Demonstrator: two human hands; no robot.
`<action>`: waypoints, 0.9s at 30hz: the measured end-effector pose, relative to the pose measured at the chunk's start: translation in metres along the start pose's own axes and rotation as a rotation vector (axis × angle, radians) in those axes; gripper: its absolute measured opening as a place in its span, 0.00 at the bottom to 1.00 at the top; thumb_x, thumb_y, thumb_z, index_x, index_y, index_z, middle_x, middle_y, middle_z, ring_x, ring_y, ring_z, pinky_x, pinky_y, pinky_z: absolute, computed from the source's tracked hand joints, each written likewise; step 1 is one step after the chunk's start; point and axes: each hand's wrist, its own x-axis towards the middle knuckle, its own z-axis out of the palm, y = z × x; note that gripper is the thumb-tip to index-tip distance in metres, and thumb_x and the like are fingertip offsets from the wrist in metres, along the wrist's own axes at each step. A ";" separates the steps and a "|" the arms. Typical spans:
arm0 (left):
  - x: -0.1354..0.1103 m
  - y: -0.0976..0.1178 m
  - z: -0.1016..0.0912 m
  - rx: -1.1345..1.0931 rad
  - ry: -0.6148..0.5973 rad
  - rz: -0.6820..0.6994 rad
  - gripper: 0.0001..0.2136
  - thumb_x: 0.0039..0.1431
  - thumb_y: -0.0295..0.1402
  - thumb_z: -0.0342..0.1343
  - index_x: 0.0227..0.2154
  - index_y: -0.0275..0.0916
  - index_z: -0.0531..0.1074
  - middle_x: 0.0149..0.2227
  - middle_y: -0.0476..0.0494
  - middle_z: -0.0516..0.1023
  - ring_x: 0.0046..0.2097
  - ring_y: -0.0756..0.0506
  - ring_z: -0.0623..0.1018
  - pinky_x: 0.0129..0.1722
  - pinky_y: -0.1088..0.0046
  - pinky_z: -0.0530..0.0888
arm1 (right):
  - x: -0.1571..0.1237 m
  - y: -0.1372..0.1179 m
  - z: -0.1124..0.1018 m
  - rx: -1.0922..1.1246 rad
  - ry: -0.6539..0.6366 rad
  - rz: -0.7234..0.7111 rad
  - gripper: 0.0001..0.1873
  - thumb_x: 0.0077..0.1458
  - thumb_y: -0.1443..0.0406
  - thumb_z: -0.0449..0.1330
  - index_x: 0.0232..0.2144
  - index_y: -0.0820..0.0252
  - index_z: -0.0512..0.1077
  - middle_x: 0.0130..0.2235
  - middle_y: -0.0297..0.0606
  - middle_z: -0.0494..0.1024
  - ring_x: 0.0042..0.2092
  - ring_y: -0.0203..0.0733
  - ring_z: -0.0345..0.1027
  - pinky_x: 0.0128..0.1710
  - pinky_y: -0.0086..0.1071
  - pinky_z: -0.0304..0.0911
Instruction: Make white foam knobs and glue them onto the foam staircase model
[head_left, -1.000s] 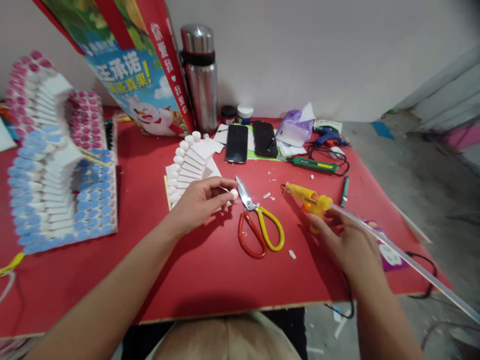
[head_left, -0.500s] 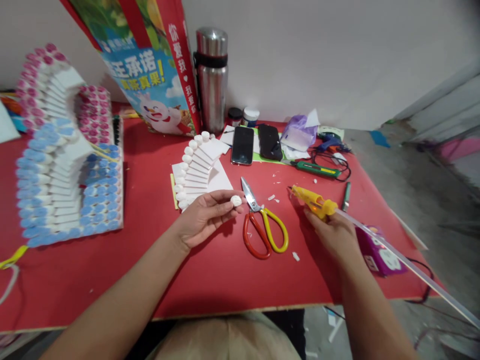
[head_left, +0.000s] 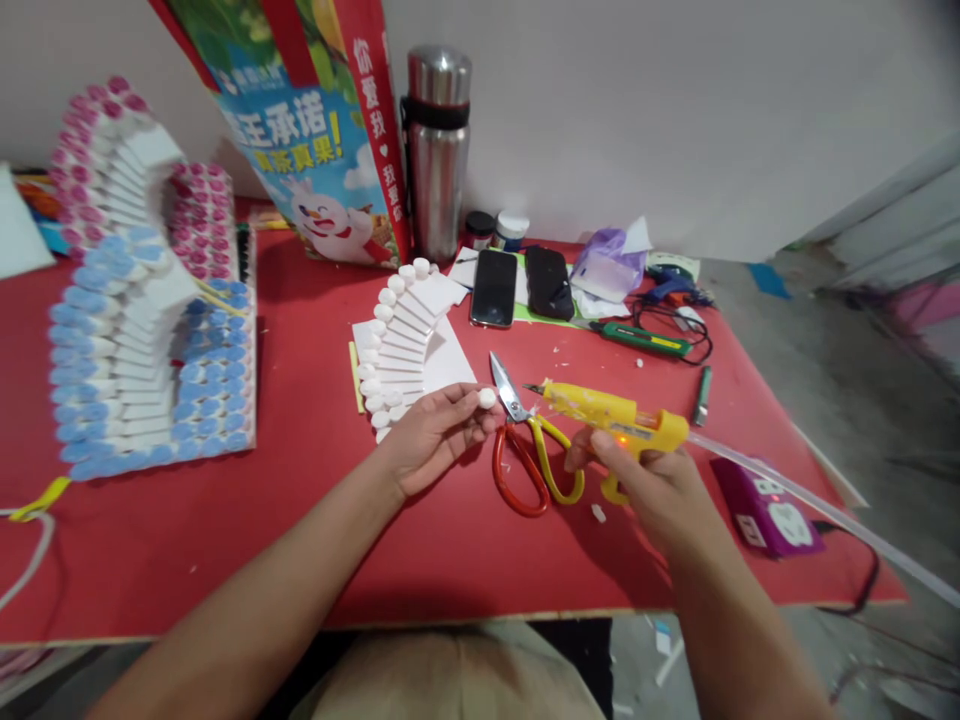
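Observation:
Between thumb and fingers, my left hand [head_left: 442, 435] pinches a small round white piece [head_left: 487, 398]. My right hand [head_left: 649, 485] grips a yellow hot glue gun [head_left: 600, 408] by its handle; its nozzle points left toward the white piece, a short gap away. A clear glue stick [head_left: 787, 492] sticks out of the gun's back. Below the nozzle lie scissors [head_left: 519, 470] with one red and one yellow handle. Beyond my left hand stands a curved white form [head_left: 409, 350] with a row of round white pieces along its edge, on a white sheet.
Blue and pink-tipped curved pieces [head_left: 150, 370] stand at left. At the back are a printed bag [head_left: 315, 170], a steel flask [head_left: 439, 160], two small jars, a phone [head_left: 493, 288] and a dark case. A green-handled tool [head_left: 646, 340] and a purple box [head_left: 765, 505] lie to the right.
My right hand has brought the glue gun leftward, its nozzle now close to the white piece. The whole view has shifted slightly; my left hand keeps its pinch.

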 end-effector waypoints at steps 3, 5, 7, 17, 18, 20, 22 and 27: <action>0.001 -0.001 -0.001 0.003 0.009 0.014 0.11 0.54 0.30 0.71 0.36 0.29 0.78 0.33 0.40 0.81 0.32 0.52 0.80 0.32 0.81 0.76 | 0.001 -0.004 0.008 -0.027 -0.008 -0.004 0.24 0.61 0.48 0.61 0.25 0.60 0.78 0.29 0.41 0.80 0.31 0.42 0.72 0.31 0.32 0.67; 0.001 -0.001 -0.002 0.001 0.011 0.021 0.11 0.54 0.30 0.71 0.36 0.29 0.78 0.33 0.41 0.82 0.31 0.51 0.80 0.33 0.81 0.76 | 0.001 -0.004 0.011 -0.043 -0.002 -0.021 0.23 0.60 0.50 0.62 0.24 0.61 0.78 0.28 0.40 0.80 0.30 0.41 0.71 0.30 0.31 0.66; 0.001 -0.001 -0.002 0.000 0.020 0.022 0.11 0.53 0.29 0.71 0.36 0.29 0.78 0.32 0.42 0.81 0.31 0.52 0.80 0.33 0.80 0.77 | 0.001 -0.005 0.014 -0.028 -0.001 -0.027 0.22 0.59 0.51 0.63 0.24 0.61 0.79 0.28 0.40 0.80 0.31 0.41 0.72 0.31 0.31 0.67; 0.001 0.000 -0.002 0.012 0.027 0.006 0.10 0.55 0.29 0.71 0.34 0.29 0.77 0.32 0.42 0.82 0.29 0.53 0.79 0.31 0.82 0.75 | 0.004 -0.016 0.025 -0.020 -0.025 -0.052 0.20 0.57 0.53 0.64 0.21 0.60 0.75 0.26 0.38 0.77 0.28 0.39 0.69 0.27 0.30 0.65; 0.001 0.001 -0.002 0.010 0.023 0.008 0.10 0.54 0.29 0.71 0.34 0.29 0.77 0.32 0.42 0.82 0.29 0.53 0.79 0.30 0.82 0.75 | 0.004 -0.017 0.026 -0.021 -0.026 -0.053 0.21 0.57 0.52 0.64 0.20 0.60 0.75 0.25 0.38 0.77 0.28 0.40 0.69 0.27 0.31 0.65; 0.001 0.000 -0.002 0.007 0.016 0.011 0.10 0.54 0.30 0.71 0.35 0.29 0.78 0.32 0.42 0.82 0.30 0.53 0.79 0.31 0.82 0.75 | 0.004 -0.018 0.026 -0.023 -0.026 -0.050 0.21 0.57 0.52 0.64 0.20 0.60 0.74 0.25 0.39 0.77 0.28 0.39 0.69 0.28 0.31 0.66; 0.000 0.000 -0.003 0.003 0.010 0.013 0.10 0.55 0.30 0.71 0.35 0.29 0.78 0.33 0.41 0.82 0.30 0.53 0.79 0.32 0.81 0.76 | 0.004 -0.018 0.026 -0.024 -0.020 -0.046 0.21 0.56 0.51 0.64 0.21 0.61 0.75 0.26 0.39 0.77 0.28 0.39 0.69 0.29 0.31 0.66; 0.001 0.000 -0.004 -0.008 -0.005 0.016 0.08 0.57 0.28 0.69 0.35 0.29 0.78 0.33 0.40 0.82 0.30 0.53 0.79 0.32 0.81 0.76 | 0.003 -0.015 0.025 -0.051 -0.026 -0.037 0.21 0.57 0.51 0.63 0.21 0.61 0.75 0.26 0.38 0.77 0.28 0.38 0.69 0.29 0.30 0.66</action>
